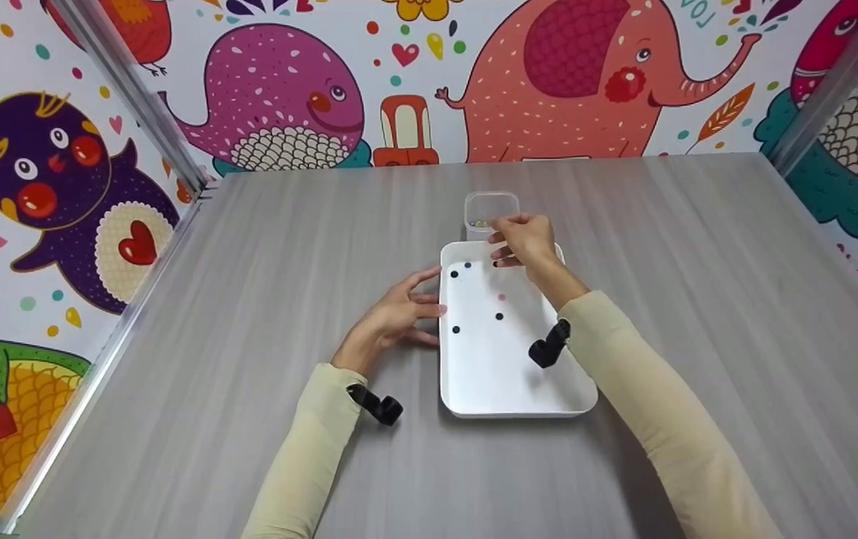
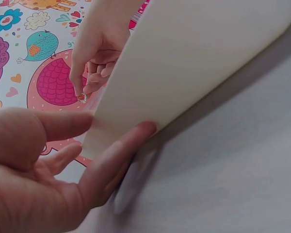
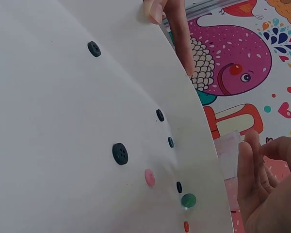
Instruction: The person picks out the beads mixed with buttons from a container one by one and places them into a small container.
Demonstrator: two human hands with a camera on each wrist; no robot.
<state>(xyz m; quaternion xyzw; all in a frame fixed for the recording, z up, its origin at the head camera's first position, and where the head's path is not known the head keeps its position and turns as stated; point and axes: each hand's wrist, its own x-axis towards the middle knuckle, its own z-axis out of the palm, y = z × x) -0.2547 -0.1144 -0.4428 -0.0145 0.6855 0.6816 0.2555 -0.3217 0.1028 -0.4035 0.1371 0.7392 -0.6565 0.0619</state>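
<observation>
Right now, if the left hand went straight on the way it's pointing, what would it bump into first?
The white tray, most likely: the left hand appears to touch its side wall, so there seems no gap to cross.

Both hands [image 1: 397, 308] [image 1: 529, 238] at a white tray [image 1: 519, 382]

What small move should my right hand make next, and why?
Probably let go over the clear container: your right hand appears to pinch a tiny object beside it, small pieces lie inside, and your left hand touches the white tray, perhaps steadying it.
</observation>
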